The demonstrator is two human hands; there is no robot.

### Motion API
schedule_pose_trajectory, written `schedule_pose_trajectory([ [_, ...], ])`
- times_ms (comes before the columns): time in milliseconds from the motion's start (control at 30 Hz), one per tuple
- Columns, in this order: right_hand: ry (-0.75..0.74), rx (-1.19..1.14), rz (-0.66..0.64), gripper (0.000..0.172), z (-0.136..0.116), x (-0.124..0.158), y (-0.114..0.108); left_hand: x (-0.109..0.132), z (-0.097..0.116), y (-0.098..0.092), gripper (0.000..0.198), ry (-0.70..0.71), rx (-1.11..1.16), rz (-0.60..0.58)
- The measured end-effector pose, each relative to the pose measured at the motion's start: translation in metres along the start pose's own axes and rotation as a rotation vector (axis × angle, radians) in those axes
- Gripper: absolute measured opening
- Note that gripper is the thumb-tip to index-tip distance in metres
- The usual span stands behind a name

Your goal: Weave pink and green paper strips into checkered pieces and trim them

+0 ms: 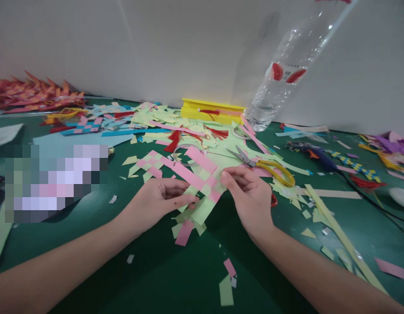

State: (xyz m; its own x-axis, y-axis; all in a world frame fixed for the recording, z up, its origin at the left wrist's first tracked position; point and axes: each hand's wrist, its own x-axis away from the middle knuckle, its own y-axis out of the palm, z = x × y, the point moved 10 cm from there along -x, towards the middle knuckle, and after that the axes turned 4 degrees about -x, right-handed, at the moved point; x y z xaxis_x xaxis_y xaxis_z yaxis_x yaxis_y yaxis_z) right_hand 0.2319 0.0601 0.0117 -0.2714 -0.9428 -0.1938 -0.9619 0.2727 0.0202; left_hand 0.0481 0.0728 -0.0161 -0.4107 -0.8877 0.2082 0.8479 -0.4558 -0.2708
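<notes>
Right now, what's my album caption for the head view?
Left hand and right hand hold woven pink and pale green paper strips.

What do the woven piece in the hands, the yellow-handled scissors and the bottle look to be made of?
Woven piece: probably matte paper; flat, thin strips with crisp cut edges.
Scissors: blades look like metal, grey with a dull sheen; handles probably smooth plastic, evenly yellow.
Bottle: likely clear, glossy plastic; see-through walls with bright highlights.
</notes>
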Motion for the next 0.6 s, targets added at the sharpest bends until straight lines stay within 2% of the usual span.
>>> schedule_pose_trajectory([
  [200,0.051,-0.01,-0.085,0.015,0.005,0.001,0.01,0.0,0.006,-0.001,0.021,0.036,-0.027,-0.003],
  [400,0.206,0.058,-0.234,0.03,0.021,0.004,0.022,0.0,0.006,0.0,0.018,0.042,-0.082,-0.04],
  [600,0.121,0.114,-0.317,0.021,0.015,0.007,0.029,0.002,0.013,0.001,0.019,0.102,-0.157,-0.035],
])
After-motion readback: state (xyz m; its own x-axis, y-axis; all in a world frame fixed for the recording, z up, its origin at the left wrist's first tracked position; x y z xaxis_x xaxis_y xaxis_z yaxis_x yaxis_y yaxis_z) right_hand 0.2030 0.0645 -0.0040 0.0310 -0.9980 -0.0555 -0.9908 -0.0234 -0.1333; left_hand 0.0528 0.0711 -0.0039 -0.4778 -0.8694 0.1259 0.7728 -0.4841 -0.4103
